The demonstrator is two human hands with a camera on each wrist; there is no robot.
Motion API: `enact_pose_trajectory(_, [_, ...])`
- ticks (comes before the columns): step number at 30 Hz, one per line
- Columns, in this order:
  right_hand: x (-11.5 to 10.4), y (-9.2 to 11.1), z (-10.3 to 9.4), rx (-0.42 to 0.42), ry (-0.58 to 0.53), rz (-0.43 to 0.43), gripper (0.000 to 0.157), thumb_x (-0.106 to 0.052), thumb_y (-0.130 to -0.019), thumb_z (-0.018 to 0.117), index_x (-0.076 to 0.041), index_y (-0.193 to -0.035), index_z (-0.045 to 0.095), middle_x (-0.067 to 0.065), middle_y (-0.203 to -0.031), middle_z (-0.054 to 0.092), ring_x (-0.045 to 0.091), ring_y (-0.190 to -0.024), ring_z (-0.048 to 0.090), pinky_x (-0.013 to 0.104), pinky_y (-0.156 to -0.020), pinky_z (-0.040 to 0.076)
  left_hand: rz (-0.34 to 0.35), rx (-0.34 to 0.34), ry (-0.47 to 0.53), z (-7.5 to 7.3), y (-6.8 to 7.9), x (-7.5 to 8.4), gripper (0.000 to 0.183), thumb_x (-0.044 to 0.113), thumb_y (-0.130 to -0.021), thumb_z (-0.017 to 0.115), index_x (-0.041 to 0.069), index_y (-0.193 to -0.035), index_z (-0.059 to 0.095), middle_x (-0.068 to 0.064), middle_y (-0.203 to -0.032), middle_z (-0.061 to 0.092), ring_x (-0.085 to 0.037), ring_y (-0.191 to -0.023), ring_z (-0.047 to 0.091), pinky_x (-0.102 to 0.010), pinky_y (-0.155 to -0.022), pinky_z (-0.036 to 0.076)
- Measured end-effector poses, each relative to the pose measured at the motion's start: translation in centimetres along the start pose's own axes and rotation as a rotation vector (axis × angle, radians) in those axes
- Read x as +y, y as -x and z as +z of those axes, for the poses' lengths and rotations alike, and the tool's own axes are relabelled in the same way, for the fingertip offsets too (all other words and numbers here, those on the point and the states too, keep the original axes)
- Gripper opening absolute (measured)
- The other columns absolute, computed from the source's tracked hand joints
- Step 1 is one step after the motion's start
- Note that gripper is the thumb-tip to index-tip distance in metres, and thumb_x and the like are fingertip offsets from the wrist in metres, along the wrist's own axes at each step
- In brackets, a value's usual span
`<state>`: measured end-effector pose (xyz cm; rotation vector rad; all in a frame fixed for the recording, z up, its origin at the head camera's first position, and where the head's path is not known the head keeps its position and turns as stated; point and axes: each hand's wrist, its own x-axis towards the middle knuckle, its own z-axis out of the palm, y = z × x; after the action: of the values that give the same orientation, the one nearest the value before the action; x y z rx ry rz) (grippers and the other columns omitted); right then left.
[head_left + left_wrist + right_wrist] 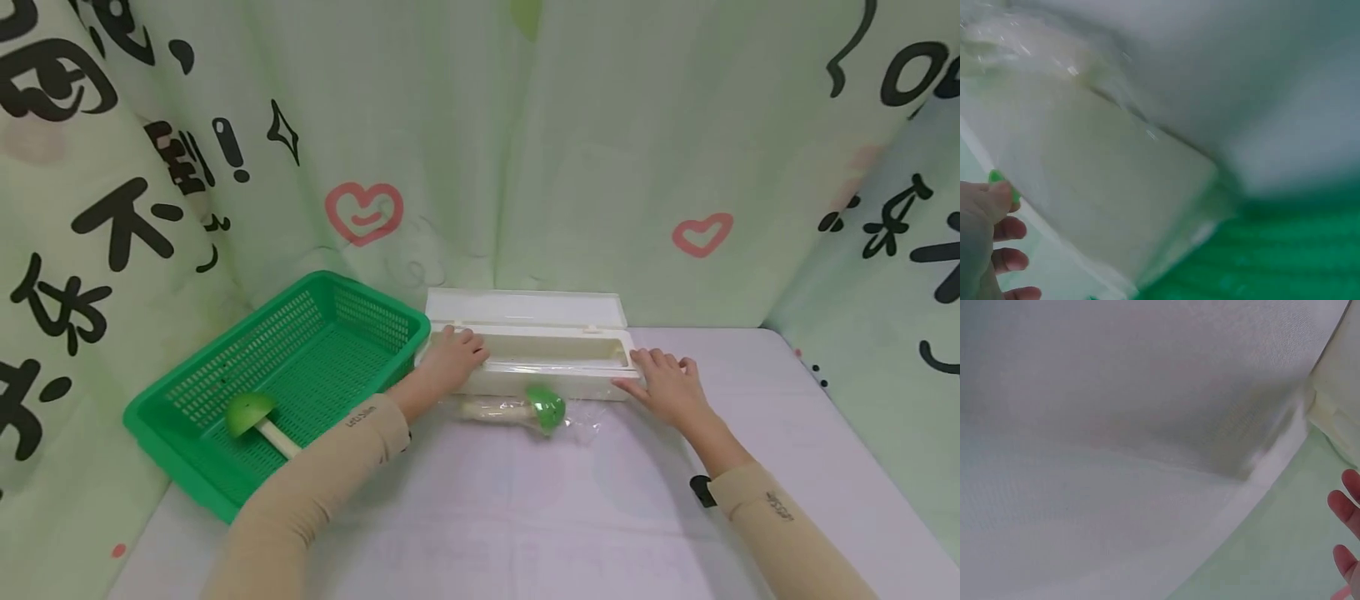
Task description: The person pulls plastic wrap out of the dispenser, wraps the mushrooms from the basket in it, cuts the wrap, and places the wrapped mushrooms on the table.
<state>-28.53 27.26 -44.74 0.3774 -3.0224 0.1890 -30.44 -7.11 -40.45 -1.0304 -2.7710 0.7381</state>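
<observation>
A long white plastic-wrap dispenser box (pixel 540 385) stands at the back of the table with its lid (pixel 525 308) raised. Clear film lies across its front. At the box's left end is my left hand (pixel 453 360); in the left wrist view its thumb and finger pinch a small green piece (pixel 995 177) on the box edge. My right hand (pixel 667 383) is at the right end, thumb near the front face, fingers spread and relaxed. Just before the box lies a toy mushroom (pixel 547 408) with a green cap, wrapped in clear film.
To the left, a green plastic basket (pixel 180 467) stands angled beside the box and holds another green-capped toy mushroom (pixel 251 412). A pale cloth (pixel 540 525) covers the table. Behind and at both sides hangs a printed light green curtain (pixel 585 167).
</observation>
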Motion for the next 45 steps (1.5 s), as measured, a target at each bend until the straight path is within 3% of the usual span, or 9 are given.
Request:
enact_pose_trajectory(4, [0.3,0.1,-0.1,0.003,-0.006,0.001,0.071,-0.058,-0.088,0.044,0.001,-0.128,0.040,0.023,-0.119,0.046,0.040,-0.111,0.041,0.059,-0.090,0.020,-0.044,-0.057,-0.106,0.3,2.2,-2.1,0.019,0.017,-0.094,0.048,0.022,-0.112,0.052,0.002,-0.110,0.044,-0.015,-0.099,0.039,-0.033,-0.087,0.035])
enact_pose_trajectory(9, [0.3,0.2,-0.1,-0.004,-0.008,-0.005,0.071,-0.057,-0.088,0.044,0.001,-0.129,0.040,0.023,-0.118,0.046,0.040,-0.110,0.041,0.058,-0.089,0.021,-0.076,-0.089,-0.136,0.8,4.1,-3.7,0.024,0.016,-0.091,0.055,0.023,-0.114,0.056,0.000,-0.115,0.041,-0.018,-0.099,0.037,-0.035,-0.089,0.035])
enact_pose_trajectory(16, [-0.1,0.1,-0.1,-0.007,-0.013,-0.008,0.072,-0.058,-0.088,0.044,0.001,-0.129,0.040,0.024,-0.119,0.046,0.040,-0.110,0.041,0.059,-0.089,0.021,-0.083,-0.065,-0.149,1.2,4.7,-3.9,0.020,0.015,-0.091,0.055,0.021,-0.111,0.056,-0.002,-0.110,0.039,-0.018,-0.096,0.035,-0.035,-0.088,0.035])
enact_pose_trajectory(22, [-0.2,0.1,0.0,-0.022,-0.014,0.000,0.074,-0.058,-0.088,0.042,0.002,-0.132,0.038,0.025,-0.121,0.044,0.041,-0.111,0.040,0.059,-0.089,0.021,-0.096,-0.095,-0.126,1.1,4.4,-3.5,0.028,0.018,-0.092,0.054,0.016,-0.120,0.051,-0.004,-0.120,0.040,-0.019,-0.103,0.036,-0.035,-0.092,0.033])
enact_pose_trajectory(29, [-0.4,0.2,-0.2,-0.024,-0.023,0.015,0.074,-0.058,-0.088,0.042,0.001,-0.132,0.037,0.025,-0.121,0.045,0.040,-0.111,0.040,0.059,-0.087,0.021,-0.107,0.110,0.038,1.8,3.2,-1.7,0.028,0.032,-0.096,0.043,0.011,-0.113,0.051,-0.003,-0.111,0.047,-0.019,-0.100,0.043,-0.033,-0.086,0.035])
enact_pose_trajectory(34, [-0.7,0.2,-0.3,-0.026,-0.051,0.026,0.073,-0.058,-0.088,0.042,0.000,-0.132,0.036,0.026,-0.121,0.044,0.041,-0.112,0.039,0.060,-0.087,0.021,-0.133,0.182,-0.082,2.6,2.6,-0.4,0.029,0.041,-0.095,0.042,0.014,-0.101,0.050,0.001,-0.098,0.048,-0.014,-0.091,0.046,-0.028,-0.081,0.037])
enact_pose_trajectory(39, [-1.1,0.4,-0.6,-0.015,-0.089,0.048,0.072,-0.057,-0.088,0.043,-0.001,-0.133,0.035,0.027,-0.123,0.041,0.044,-0.112,0.038,0.061,-0.088,0.019,-0.085,0.221,-0.179,2.5,2.7,-0.2,0.016,0.028,-0.093,0.049,0.017,-0.104,0.052,0.003,-0.100,0.050,-0.013,-0.091,0.045,-0.028,-0.079,0.037])
enact_pose_trajectory(42, [-1.4,0.7,-0.6,0.024,-0.124,0.058,0.068,-0.053,-0.088,0.047,-0.003,-0.132,0.036,0.027,-0.123,0.039,0.045,-0.110,0.038,0.062,-0.088,0.018,-0.048,0.272,-0.192,2.3,2.9,-0.1,0.016,0.018,-0.091,0.054,0.017,-0.106,0.055,0.003,-0.102,0.050,-0.013,-0.093,0.045,-0.029,-0.079,0.037])
enact_pose_trajectory(45, [-1.8,1.0,-0.4,0.116,-0.174,0.019,0.056,-0.042,-0.088,0.055,-0.007,-0.129,0.040,0.026,-0.120,0.041,0.043,-0.106,0.041,0.061,-0.087,0.020,-0.042,0.326,-0.152,2.5,3.0,0.1,0.014,0.014,-0.090,0.054,0.016,-0.104,0.056,0.003,-0.102,0.051,-0.014,-0.093,0.046,-0.030,-0.079,0.037])
